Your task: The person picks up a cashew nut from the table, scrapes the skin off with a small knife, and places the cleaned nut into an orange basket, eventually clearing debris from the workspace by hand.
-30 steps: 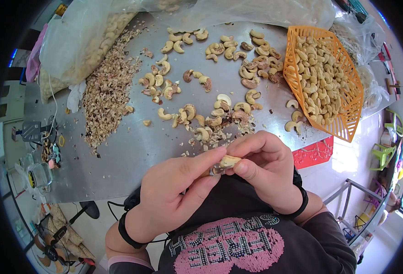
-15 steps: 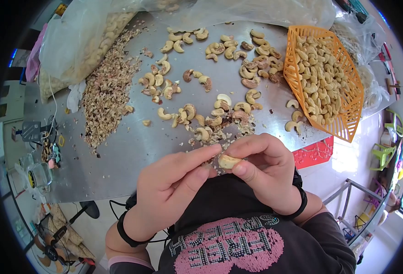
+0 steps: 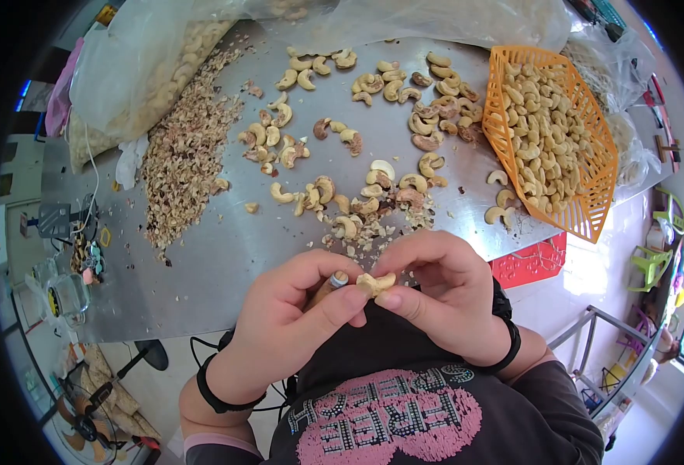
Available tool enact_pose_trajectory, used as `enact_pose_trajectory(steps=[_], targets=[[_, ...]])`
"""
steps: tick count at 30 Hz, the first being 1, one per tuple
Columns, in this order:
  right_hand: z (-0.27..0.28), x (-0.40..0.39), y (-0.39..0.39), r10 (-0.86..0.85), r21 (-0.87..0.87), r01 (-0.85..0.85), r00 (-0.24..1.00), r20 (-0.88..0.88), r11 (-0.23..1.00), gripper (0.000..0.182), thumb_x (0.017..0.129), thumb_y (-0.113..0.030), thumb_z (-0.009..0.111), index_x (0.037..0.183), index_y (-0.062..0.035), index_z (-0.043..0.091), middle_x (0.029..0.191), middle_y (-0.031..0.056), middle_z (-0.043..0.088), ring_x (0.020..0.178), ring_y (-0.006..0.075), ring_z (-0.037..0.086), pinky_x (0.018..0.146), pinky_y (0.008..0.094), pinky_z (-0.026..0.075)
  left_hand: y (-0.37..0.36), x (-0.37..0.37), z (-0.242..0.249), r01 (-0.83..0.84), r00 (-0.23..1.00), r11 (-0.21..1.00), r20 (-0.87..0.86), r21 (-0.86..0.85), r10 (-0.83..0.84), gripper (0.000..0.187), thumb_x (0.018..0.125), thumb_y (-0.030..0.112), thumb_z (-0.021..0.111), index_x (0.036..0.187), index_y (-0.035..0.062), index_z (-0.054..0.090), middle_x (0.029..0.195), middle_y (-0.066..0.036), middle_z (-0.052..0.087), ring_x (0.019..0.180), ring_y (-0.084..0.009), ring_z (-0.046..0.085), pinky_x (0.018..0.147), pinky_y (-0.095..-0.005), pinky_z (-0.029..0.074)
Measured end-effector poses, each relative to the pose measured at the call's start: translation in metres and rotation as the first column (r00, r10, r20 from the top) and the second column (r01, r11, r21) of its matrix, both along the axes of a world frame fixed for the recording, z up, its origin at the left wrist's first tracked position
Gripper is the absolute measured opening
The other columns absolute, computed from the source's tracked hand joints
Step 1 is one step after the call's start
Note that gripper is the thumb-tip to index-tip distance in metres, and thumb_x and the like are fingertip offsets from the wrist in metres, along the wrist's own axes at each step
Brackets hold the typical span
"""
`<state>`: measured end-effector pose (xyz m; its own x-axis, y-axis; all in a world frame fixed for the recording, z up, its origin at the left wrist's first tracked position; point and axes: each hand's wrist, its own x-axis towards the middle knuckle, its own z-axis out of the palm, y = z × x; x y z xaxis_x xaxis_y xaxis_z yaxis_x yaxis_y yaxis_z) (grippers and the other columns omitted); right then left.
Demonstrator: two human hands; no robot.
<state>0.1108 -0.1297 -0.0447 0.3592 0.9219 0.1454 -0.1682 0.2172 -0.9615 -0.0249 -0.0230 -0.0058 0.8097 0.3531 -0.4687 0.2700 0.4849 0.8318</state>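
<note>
A pale cashew nut [image 3: 379, 284] is pinched between the thumb and fingers of my right hand [image 3: 446, 291]. My left hand [image 3: 295, 310] is closed around a small wooden-handled tool [image 3: 339, 278] with a metal band near its end; the rest of it is hidden in the fingers. The left thumb tip meets the left end of the cashew. Just beyond my hands lies a small heap of peel bits and cashews [image 3: 365, 213], some with brown skin. More loose cashews [image 3: 349, 139] are scattered across the metal table [image 3: 225, 287].
An orange plastic basket [image 3: 497, 124] full of cashews stands at the right. To the left lies a long pile of peel flakes [image 3: 179, 170], beside a clear plastic bag [image 3: 125, 85] of cashews. A red panel [image 3: 528, 260] shows below the table's right edge.
My left hand has turned, and the tool's handle end now shows between its fingers. The cashew has shifted slightly left and turned, with the left thumb now against it.
</note>
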Motion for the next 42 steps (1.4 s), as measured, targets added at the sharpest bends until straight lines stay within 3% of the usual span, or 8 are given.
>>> enact_pose_trajectory(steps=[5, 12, 14, 21, 24, 26, 35, 42], targets=[[0.001, -0.003, 0.002, -0.032, -0.079, 0.004, 0.932, -0.361, 0.997, 0.024, 0.075, -0.002, 0.061, 0.095, 0.0015, 0.048, 0.088, 0.0059, 0.055, 0.076, 0.0105, 0.053, 0.069, 0.022, 0.043, -0.004, 0.001, -0.001, -0.052, 0.998, 0.99, 0.024, 0.129, 0.05, 0.016, 0.08, 0.008, 0.055, 0.094, 0.0007, 0.052, 0.076, 0.0, 0.052, 0.066, -0.0034, 0.048, 0.058, -0.0165, 0.037], [0.001, 0.001, 0.002, 0.071, -0.109, -0.132, 0.896, -0.439, 0.985, 0.02, 0.076, -0.002, 0.059, 0.094, 0.0007, 0.051, 0.087, 0.0047, 0.056, 0.077, 0.0088, 0.053, 0.069, 0.0206, 0.043, -0.006, -0.003, -0.013, -0.072, 0.994, 0.9, 0.108, 0.431, 0.028, 0.017, 0.075, 0.007, 0.061, 0.089, 0.0026, 0.052, 0.074, 0.001, 0.052, 0.05, -0.0006, 0.036, 0.044, -0.0153, 0.029], [0.001, 0.003, 0.002, 0.125, -0.11, -0.21, 0.848, -0.515, 0.971, 0.02, 0.077, -0.002, 0.058, 0.096, 0.0008, 0.052, 0.088, 0.0044, 0.056, 0.079, 0.0085, 0.053, 0.07, 0.0206, 0.043, -0.004, -0.001, -0.014, -0.03, 0.984, 0.691, 0.141, 0.722, -0.105, 0.021, 0.072, 0.007, 0.065, 0.088, 0.0026, 0.052, 0.072, 0.0, 0.051, 0.047, -0.0003, 0.034, 0.04, -0.0153, 0.027], [0.004, 0.005, 0.003, 0.223, -0.067, -0.34, 0.739, -0.636, 0.938, 0.023, 0.078, -0.003, 0.056, 0.1, 0.0011, 0.051, 0.09, 0.0057, 0.055, 0.083, 0.0102, 0.052, 0.073, 0.0218, 0.043, -0.007, -0.003, -0.017, -0.093, 0.983, 0.705, 0.178, 0.703, -0.048, 0.027, 0.068, 0.009, 0.069, 0.089, 0.0031, 0.052, 0.071, -0.001, 0.051, 0.049, -0.0012, 0.038, 0.041, -0.0149, 0.029], [0.001, 0.008, 0.002, 0.256, -0.059, -0.382, 0.719, -0.647, 0.922, 0.024, 0.08, -0.004, 0.055, 0.102, 0.0011, 0.049, 0.092, 0.0065, 0.055, 0.084, 0.0111, 0.052, 0.073, 0.0228, 0.043, -0.004, -0.005, -0.009, 0.028, 0.992, 0.749, 0.071, 0.662, -0.1, 0.031, 0.07, 0.008, 0.067, 0.095, 0.0036, 0.049, 0.072, -0.002, 0.052, 0.051, -0.0026, 0.042, 0.045, -0.0152, 0.032], [-0.004, 0.011, 0.001, 0.295, 0.009, -0.383, 0.697, -0.654, 0.924, 0.024, 0.081, -0.006, 0.053, 0.103, 0.0011, 0.048, 0.093, 0.0067, 0.055, 0.083, 0.0115, 0.052, 0.074, 0.024, 0.043, -0.003, -0.005, -0.008, 0.023, 0.997, 0.913, 0.064, 0.407, -0.053, 0.036, 0.075, 0.004, 0.058, 0.106, 0.0031, 0.042, 0.082, -0.005, 0.052, 0.071, -0.0078, 0.05, 0.062, -0.0167, 0.038], [0.0, 0.003, 0.0, 0.133, -0.037, -0.179, 0.841, -0.524, 0.983, 0.024, 0.083, -0.009, 0.051, 0.105, 0.0011, 0.047, 0.091, 0.0055, 0.054, 0.084, 0.0116, 0.053, 0.074, 0.0242, 0.043, 0.0, -0.002, -0.012, 0.14, 0.947, 0.859, 0.186, 0.492, -0.261, 0.049, 0.082, 0.002, 0.044, 0.126, -0.0009, 0.023, 0.094, -0.012, 0.054, 0.075, -0.0139, 0.053, 0.068, -0.0237, 0.042], [0.006, 0.003, -0.002, 0.149, -0.084, -0.222, 0.848, -0.509, 0.971, 0.029, 0.079, -0.004, 0.056, 0.106, 0.0016, 0.046, 0.096, 0.0075, 0.054, 0.087, 0.0125, 0.053, 0.075, 0.024, 0.044, 0.001, -0.003, -0.01, 0.138, 0.968, 0.867, 0.12, 0.479, -0.22, 0.05, 0.077, 0.001, 0.051, 0.124, 0.005, 0.033, 0.1, -0.015, 0.056, 0.091, -0.0238, 0.057, 0.074, -0.0283, 0.046]])
